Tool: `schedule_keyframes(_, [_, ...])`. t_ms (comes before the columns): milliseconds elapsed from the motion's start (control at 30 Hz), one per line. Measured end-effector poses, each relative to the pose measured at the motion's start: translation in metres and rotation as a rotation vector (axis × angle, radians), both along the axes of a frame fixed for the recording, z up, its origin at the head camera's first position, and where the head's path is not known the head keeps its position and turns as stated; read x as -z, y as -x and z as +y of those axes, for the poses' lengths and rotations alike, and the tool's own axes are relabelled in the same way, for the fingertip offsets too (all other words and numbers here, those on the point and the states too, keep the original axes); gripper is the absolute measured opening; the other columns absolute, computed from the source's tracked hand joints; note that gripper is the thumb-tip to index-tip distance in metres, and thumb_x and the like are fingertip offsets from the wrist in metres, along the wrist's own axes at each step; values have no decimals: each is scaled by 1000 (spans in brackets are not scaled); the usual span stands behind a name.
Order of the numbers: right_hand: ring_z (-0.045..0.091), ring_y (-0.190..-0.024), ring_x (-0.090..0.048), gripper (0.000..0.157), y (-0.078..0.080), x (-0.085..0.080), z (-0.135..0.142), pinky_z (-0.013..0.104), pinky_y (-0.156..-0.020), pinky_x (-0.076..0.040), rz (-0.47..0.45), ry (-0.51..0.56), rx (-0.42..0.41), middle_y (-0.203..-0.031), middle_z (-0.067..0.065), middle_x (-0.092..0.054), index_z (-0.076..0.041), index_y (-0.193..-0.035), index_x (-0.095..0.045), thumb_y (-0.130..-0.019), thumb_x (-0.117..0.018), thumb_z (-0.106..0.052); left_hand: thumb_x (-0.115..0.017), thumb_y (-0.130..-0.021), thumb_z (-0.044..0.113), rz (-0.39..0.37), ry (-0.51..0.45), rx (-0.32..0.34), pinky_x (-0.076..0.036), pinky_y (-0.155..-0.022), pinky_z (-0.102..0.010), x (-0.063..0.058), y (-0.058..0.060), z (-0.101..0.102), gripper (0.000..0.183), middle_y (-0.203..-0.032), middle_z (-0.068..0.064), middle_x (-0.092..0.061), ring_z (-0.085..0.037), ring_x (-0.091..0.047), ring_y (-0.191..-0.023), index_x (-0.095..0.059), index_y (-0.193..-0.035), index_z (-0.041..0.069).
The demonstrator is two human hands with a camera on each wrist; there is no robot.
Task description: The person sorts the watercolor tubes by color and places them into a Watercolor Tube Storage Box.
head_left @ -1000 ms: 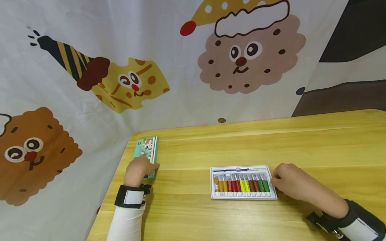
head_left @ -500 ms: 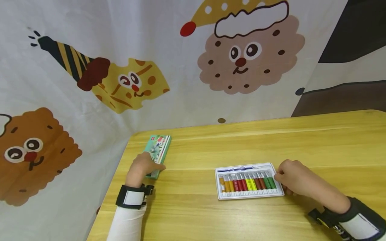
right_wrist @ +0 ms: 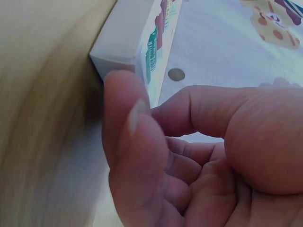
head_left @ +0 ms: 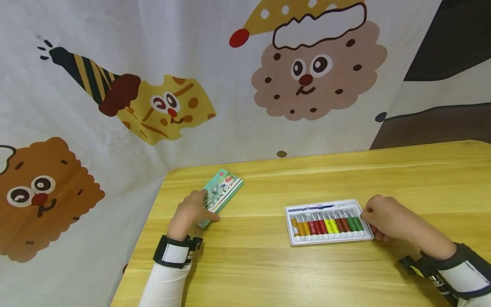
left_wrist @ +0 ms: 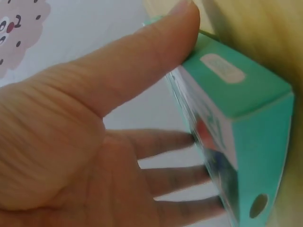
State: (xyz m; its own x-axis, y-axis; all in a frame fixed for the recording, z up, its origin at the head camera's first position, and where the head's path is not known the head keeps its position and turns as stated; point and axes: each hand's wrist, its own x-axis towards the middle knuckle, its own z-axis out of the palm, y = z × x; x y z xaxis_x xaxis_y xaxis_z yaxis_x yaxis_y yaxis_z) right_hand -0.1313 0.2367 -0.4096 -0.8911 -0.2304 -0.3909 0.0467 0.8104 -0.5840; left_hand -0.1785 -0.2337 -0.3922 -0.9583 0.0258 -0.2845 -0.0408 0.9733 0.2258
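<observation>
Near the table's left side lies a flat green printed box, set diagonally. My left hand rests over its near left part. In the left wrist view the fingers, nearly straight, touch the top face of the box, and the thumb lies at its edge. Farther right is a paint set in a white tray, with several coloured paint tubes and a thin blue brush. My right hand pinches the tray's right edge, its fingers curled at the corner of the tray in the right wrist view.
The wooden table spreads under both items. Behind and to the left hangs a white cloth printed with cartoon biscuits and cheese. Each wrist wears a black strap with a camera mount.
The green box has slid right and turned clockwise under my left hand. The paint set has shifted right and slightly away, tilting a little counter-clockwise, with my right hand at its edge.
</observation>
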Motion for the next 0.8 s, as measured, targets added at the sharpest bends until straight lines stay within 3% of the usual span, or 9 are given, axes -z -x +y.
schedule_keyframes(300, [16, -48, -53, 17, 8, 2, 17, 33, -46, -51, -14, -16, 19, -57, 6, -53, 0, -80, -57, -92, -50, -9, -86, -63, 34, 5, 0, 99, -38, -93, -57, 3, 2, 10, 101, -139, -23, -39, -38, -42, -112, -34, -144, 3])
schedule_keyframes(467, [16, -49, -53, 17, 13, 2, 28, 33, -48, -51, -22, -24, 26, -60, 7, -53, 3, -84, -57, -93, -50, -10, -87, -62, 27, 10, -4, 162, -30, -100, -59, 4, 1, 14, 100, -145, -23, -32, -42, -31, -125, -34, -145, 7])
schedule_keyframes(800, [16, -51, -54, 19, 20, 0, 42, 34, -49, -52, -40, -41, 36, -60, 7, -53, 5, -85, -58, -93, -50, -11, -85, -62, 8, -6, -23, 253, -29, -103, -56, 7, -1, 17, 103, -151, -17, -25, -36, -19, -133, -30, -148, 17])
